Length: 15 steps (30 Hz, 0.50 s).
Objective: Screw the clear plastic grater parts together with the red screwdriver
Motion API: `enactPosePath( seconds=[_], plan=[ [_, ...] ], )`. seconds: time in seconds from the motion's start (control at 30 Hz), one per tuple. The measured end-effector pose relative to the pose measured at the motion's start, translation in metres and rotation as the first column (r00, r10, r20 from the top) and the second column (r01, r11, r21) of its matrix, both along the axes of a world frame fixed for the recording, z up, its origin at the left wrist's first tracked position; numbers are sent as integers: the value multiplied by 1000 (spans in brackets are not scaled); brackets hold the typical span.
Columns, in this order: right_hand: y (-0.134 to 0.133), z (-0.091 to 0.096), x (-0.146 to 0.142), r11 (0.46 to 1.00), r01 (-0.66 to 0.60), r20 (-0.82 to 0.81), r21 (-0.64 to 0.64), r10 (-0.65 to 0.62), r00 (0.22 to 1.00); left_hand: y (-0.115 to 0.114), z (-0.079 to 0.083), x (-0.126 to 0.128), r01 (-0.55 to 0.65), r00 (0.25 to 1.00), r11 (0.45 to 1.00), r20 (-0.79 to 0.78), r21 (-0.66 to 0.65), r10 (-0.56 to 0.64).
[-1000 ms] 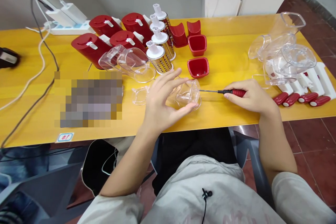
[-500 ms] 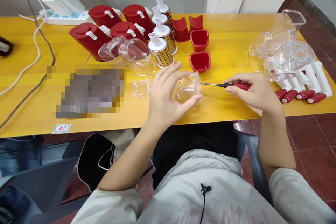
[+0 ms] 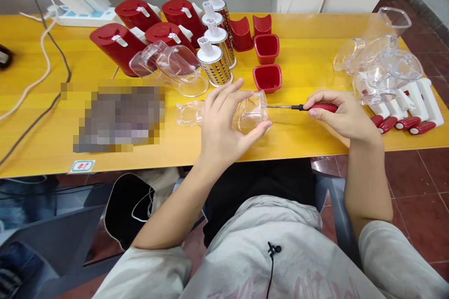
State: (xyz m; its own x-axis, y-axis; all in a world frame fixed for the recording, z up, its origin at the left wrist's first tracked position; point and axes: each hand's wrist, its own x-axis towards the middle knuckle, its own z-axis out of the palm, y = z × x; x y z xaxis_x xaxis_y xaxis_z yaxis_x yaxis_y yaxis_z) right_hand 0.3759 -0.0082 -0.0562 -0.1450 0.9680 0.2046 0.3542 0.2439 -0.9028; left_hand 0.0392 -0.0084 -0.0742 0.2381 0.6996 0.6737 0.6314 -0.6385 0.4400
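Note:
A clear plastic housing (image 3: 250, 114) lies on its side on the yellow table, its round opening facing right. My left hand (image 3: 224, 121) is closed over it, thumb near the rim and fingers across the top. In my right hand (image 3: 345, 114) is a screwdriver (image 3: 324, 107) with a red and black handle, held level between thumb and fingers. Its thin shaft points left and its end reaches the housing's round opening; the tip is hard to make out through the clear plastic. Past my left hand, a looped clear end (image 3: 188, 114) of the plastic sticks out.
Behind stand several red housings (image 3: 117, 46), metal grater drums (image 3: 214, 67) with white tops, and red cups (image 3: 267, 78). Clear plastic parts (image 3: 382, 70) and white handles with red ends (image 3: 423, 103) lie at right. A power strip (image 3: 87, 17) with cables sits at left.
The view has tilted slightly, so everything sits a little higher. My right hand and the screwdriver handle have shifted slightly right; my left hand keeps its hold on the clear housing.

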Motion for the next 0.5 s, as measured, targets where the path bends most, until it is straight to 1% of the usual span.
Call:
enactPosePath(
  seconds=[0.03,0.1,0.2,0.27,0.33,0.4,0.5],
  plan=[
    [0,0,1,999,-15,35,40,13,999,0,1,0,-3,1000,1000,-3,-9,3],
    [1,-1,4,998,-21,66,62,17,998,0,3,0,-11,1000,999,-25,-51,9],
    [6,-7,6,1000,-17,101,23,14,995,-1,6,0,-33,998,994,-53,-106,28],
    [8,-11,5,1000,-23,157,-15,25,987,-2,7,0,-48,997,992,-69,-117,40],
    [10,-14,2,1000,5,203,-26,0,979,-2,6,0,-45,997,993,-74,-112,37],
    [9,-14,-2,999,54,177,0,-54,983,-1,4,-1,-31,998,996,-55,-89,26],
    [7,-12,-6,990,121,32,66,-124,992,0,2,-2,-22,999,998,-31,-59,20]
  ],
)
